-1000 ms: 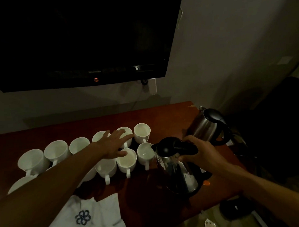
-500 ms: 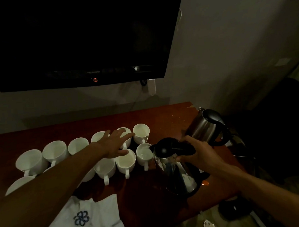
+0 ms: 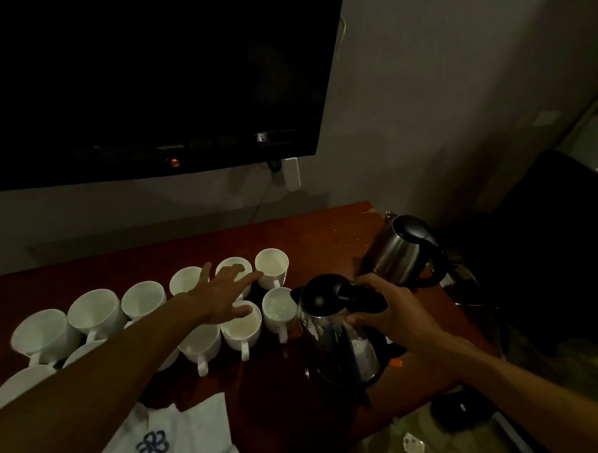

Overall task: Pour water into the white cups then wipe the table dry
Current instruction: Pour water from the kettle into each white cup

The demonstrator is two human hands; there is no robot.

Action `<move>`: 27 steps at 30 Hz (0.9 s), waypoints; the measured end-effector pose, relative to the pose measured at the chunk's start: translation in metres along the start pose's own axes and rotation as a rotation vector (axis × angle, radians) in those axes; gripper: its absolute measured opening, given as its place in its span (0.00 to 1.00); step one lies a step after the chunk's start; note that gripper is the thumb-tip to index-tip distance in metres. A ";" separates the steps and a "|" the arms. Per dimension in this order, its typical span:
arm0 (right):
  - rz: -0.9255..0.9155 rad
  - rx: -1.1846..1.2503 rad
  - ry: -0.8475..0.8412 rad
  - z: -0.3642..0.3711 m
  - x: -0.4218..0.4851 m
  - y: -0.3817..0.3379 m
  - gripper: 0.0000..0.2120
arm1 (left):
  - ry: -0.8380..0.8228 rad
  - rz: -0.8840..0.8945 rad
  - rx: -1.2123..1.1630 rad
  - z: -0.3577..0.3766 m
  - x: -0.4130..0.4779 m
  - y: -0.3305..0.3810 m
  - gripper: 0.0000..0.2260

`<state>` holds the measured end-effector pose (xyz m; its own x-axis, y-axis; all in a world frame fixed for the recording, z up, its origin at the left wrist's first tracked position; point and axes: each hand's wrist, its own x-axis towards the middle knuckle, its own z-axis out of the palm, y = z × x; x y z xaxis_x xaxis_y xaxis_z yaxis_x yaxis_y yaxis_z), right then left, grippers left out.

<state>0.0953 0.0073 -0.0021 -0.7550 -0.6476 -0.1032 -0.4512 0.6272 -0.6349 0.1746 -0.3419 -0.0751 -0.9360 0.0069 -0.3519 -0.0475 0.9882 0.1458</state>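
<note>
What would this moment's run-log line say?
phase: pour | right hand: grips near kettle handle, spout by right-end front cup | left hand: open, spread over cups | cloth: lying on table

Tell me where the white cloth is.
Head view, lower left: the cloth lies at the table's near edge, in front of the cups, partly hidden by the left forearm.

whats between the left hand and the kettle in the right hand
In the head view, one white cup stands between left hand and kettle, its rim close by the spout.
</note>
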 end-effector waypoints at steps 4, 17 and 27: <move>0.002 0.088 0.010 0.003 -0.003 0.003 0.24 | -0.003 0.003 -0.002 -0.002 -0.001 0.004 0.35; 0.016 0.107 0.081 -0.006 0.002 0.023 0.27 | -0.023 0.001 0.017 -0.011 -0.005 0.005 0.35; 0.026 0.104 0.063 -0.020 0.034 0.039 0.27 | 0.032 -0.004 0.062 -0.025 0.005 0.000 0.35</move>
<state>0.0430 0.0185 -0.0146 -0.7959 -0.6009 -0.0745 -0.3817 0.5935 -0.7086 0.1614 -0.3452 -0.0541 -0.9466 -0.0014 -0.3223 -0.0308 0.9958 0.0860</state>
